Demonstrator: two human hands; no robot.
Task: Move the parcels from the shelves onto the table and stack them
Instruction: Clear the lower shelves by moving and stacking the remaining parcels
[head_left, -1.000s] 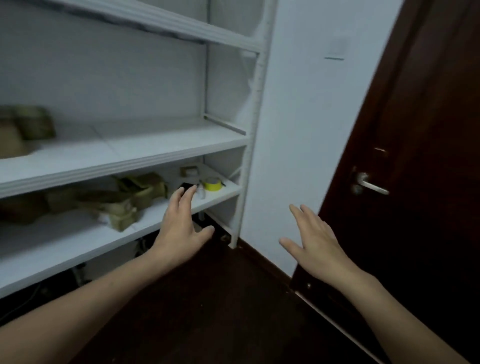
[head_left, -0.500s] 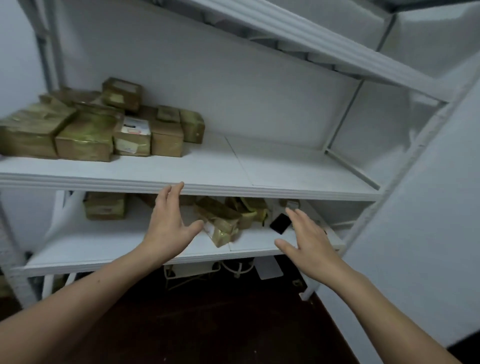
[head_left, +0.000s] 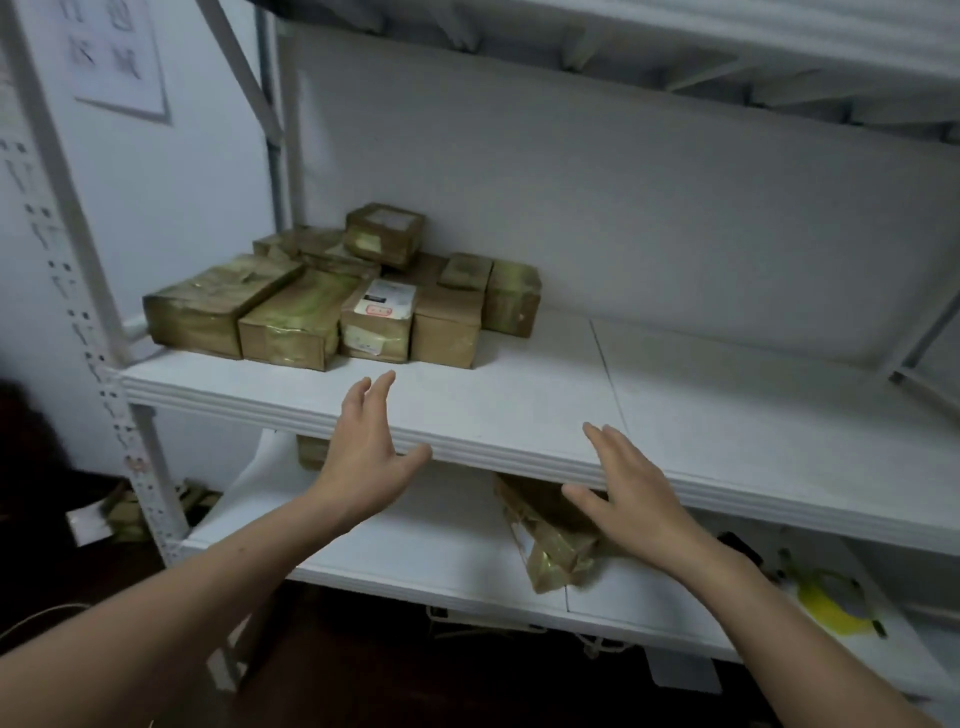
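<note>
Several brown taped parcels (head_left: 291, 317) sit clustered at the left of the middle shelf (head_left: 571, 395), one with a white label (head_left: 382, 317) and a small box (head_left: 384, 234) on top at the back. More parcels (head_left: 545, 535) lie on the lower shelf (head_left: 415, 551). My left hand (head_left: 369, 457) hovers in front of the middle shelf's front edge, fingers straight, holding nothing. My right hand (head_left: 628, 493) is spread open below and right of it, empty, in front of the lower parcels.
The white metal rack has a perforated upright (head_left: 88, 332) at the left. A yellow tape roll (head_left: 831, 603) lies at the right of the lower shelf. A paper sheet (head_left: 119, 57) hangs on the left wall. The floor below is dark.
The view has swung left from the door to the shelf, and the parcels on the middle shelf now sit closer. Both hands stay open and have risen towards the middle shelf.
</note>
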